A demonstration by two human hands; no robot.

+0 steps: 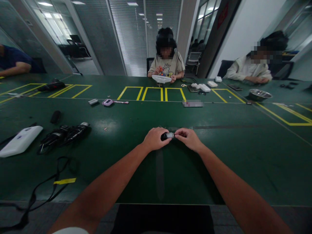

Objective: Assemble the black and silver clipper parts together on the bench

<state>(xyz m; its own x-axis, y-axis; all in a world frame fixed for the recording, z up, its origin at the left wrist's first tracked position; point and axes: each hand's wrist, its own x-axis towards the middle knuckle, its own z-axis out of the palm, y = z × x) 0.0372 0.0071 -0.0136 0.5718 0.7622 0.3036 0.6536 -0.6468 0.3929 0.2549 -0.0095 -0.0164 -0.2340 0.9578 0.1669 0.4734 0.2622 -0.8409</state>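
Both my hands meet over the middle of the green table [219, 156]. Between them sits a small object [167, 136], black at one end and silvery at the other. My left hand [154, 138] is closed round its black end. Pinched on the silvery end are the fingers of my right hand [188, 137]. The object is held just above the table top; I cannot make out what it is.
A white box [20, 140] and a tangle of black cables [63, 134] lie at the left, a black strap with yellow tape [64, 181] near the front edge. Yellow outlines [152, 93] mark the far half. Three people sit across and to the sides; a metal bowl [259, 94] stands at right.
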